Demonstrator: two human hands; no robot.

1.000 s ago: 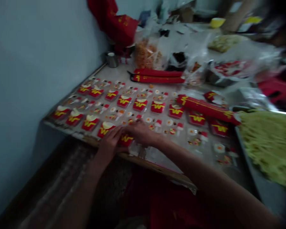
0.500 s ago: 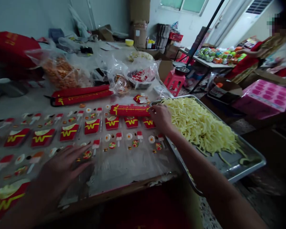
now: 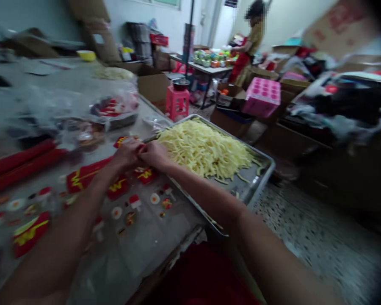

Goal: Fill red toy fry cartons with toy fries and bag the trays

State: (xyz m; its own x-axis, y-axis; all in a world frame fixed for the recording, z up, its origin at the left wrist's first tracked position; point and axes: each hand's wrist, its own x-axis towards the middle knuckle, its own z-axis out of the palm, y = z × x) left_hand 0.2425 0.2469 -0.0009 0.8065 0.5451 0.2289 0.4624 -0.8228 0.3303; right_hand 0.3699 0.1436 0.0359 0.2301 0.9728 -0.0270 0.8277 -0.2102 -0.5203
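My left hand (image 3: 128, 153) and my right hand (image 3: 155, 155) meet at the near-left edge of a metal tray (image 3: 257, 195). Both have curled fingers closed on a small red carton (image 3: 142, 149), mostly hidden by them. Inside the tray lies a heap of pale yellow toy French fries (image 3: 206, 148). A row of nested red cartons (image 3: 85, 173) with yellow zigzag print lies by my left forearm. Below my hands, clear plastic packs hold red fry cartons (image 3: 117, 186) and small toy foods, such as a fried egg (image 3: 117, 212) and a red-and-white popsicle (image 3: 135, 202).
Bagged red-and-white pieces (image 3: 112, 108) sit in a bowl at the back of the table. Beyond the tray stand a pink stool (image 3: 177, 101) with a black bowl, cardboard boxes (image 3: 152, 87) and a pink box (image 3: 263, 96). A person (image 3: 249, 46) stands at a far table.
My view has swung right. My left hand has moved from over the packs to meet my right hand by the tray. A red carton is now between them, apart from the nested row.
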